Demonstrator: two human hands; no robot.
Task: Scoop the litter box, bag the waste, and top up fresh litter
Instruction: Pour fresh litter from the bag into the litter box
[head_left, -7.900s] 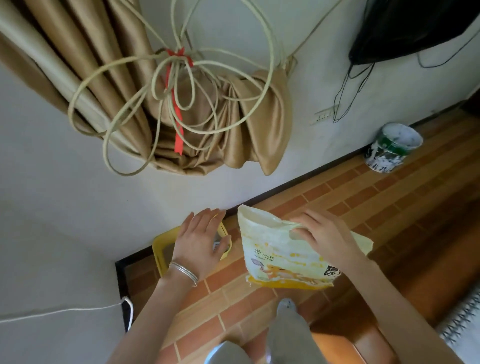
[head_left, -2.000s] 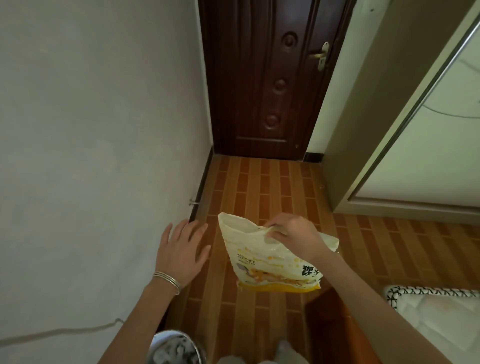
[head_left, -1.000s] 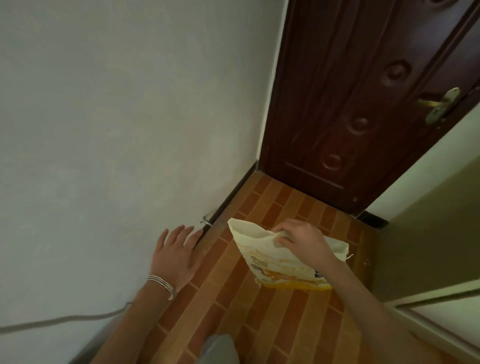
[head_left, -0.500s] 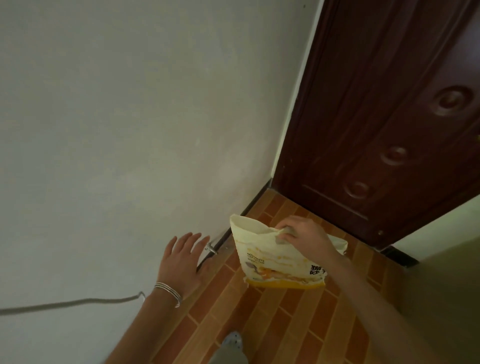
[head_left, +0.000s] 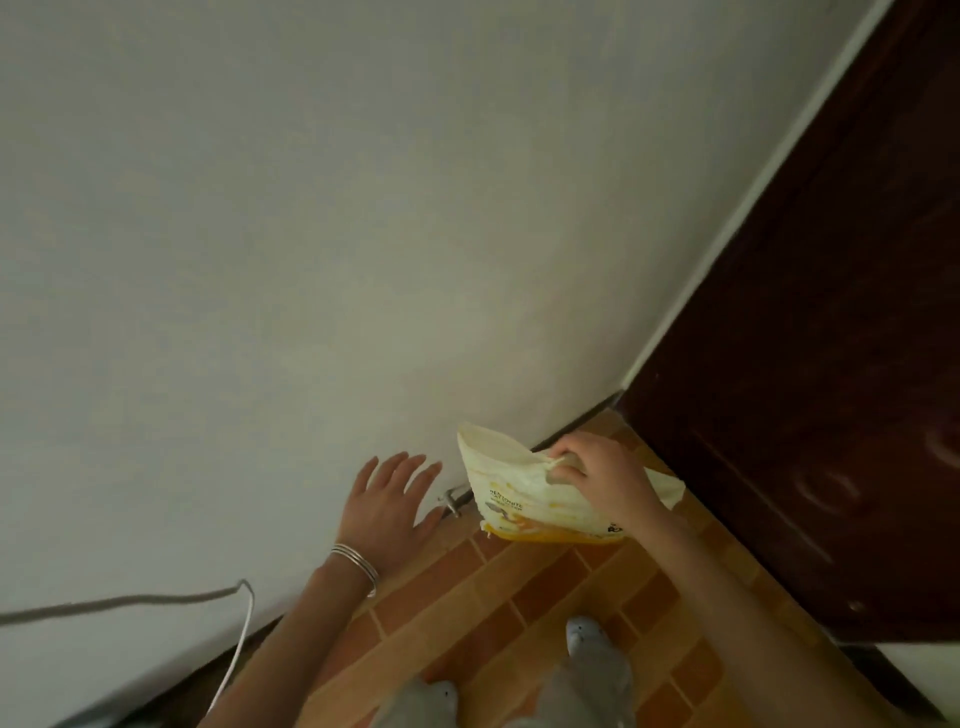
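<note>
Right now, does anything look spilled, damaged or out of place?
Nothing looks spilled or broken. The litter bag hangs tilted from the right hand pinching its crumpled top edge, and a loose cable sags along the wall at lower left.

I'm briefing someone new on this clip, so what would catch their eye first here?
The cream and yellow litter bag stands out, gripped at its top by the right hand above the brick-patterned floor, near the dark wooden door. The left hand is spread open next to the pale wall, silver bangles on its wrist.
</note>
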